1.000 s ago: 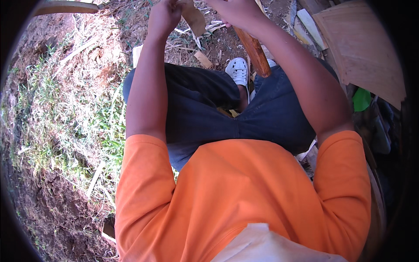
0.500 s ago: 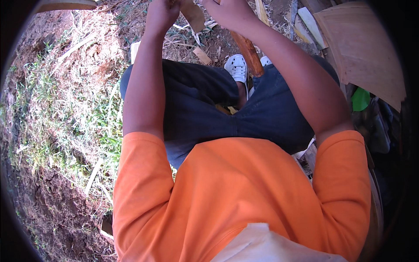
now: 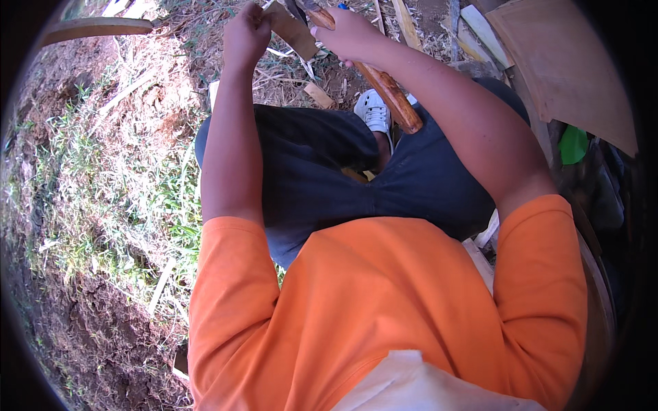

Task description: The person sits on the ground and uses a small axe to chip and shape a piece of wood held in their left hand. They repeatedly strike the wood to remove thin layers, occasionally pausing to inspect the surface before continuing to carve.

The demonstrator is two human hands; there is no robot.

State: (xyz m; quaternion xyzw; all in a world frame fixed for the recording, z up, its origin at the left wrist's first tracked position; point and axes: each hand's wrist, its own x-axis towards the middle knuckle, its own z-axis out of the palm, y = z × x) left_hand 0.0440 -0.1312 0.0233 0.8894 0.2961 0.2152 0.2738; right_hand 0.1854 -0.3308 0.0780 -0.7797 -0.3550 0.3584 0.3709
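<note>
At the top of the head view, my left hand [image 3: 247, 35] is closed on one end of a short flat piece of wood [image 3: 293, 31]. The wood slants down to the right, toward my other hand. My right hand [image 3: 348, 34] wraps round the brown wooden handle [image 3: 391, 96] of a tool. Its butt end reaches back over my trousers, near my knee. Past my fist, a dark metal part [image 3: 296, 9] of the tool shows beside the wood piece. The picture's top edge cuts off the rest, so the tool's exact kind is unclear.
A white shoe [image 3: 373, 111] sits below the handle. Wood offcuts [image 3: 319, 95] and shavings litter the soil ahead. Large brown boards [image 3: 565, 65] lean at the right, near a green object [image 3: 573, 145]. Grass [image 3: 164, 205] covers the left; a curved wooden piece [image 3: 99, 29] lies far left.
Both hands sit slightly lower in the picture. More of the tool's metal part and handle shows, and the handle's butt has moved down and right. Both hands keep their grips.
</note>
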